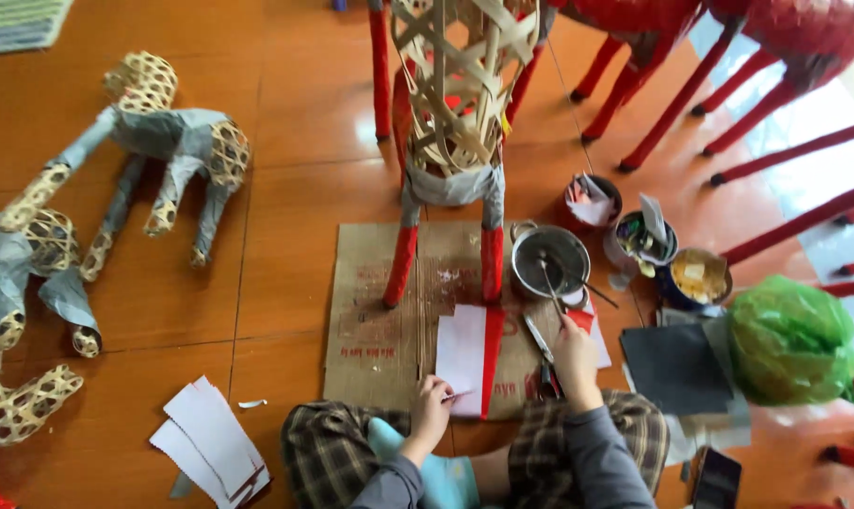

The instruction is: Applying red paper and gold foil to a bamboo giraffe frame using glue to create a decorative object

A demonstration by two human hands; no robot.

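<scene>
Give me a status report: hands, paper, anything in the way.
Left hand pins white-red paper on cardboard. Right hand holds brush in metal pot. Nothing between.

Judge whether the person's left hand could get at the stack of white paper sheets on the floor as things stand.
Probably yes. The left hand rests on the paper sheet on the cardboard, and the white paper stack lies on bare floor beyond the left knee, with nothing standing between them; only the checked trouser leg needs reaching over.

The person wears a grey long-sleeved top; both sleeves reach the wrists, leaving the left hand (431, 398) and right hand (574, 345) bare. Dark plaid trousers in brown and cream checks cover both legs. At six o'clock, a light blue sock shows on one foot.
</scene>
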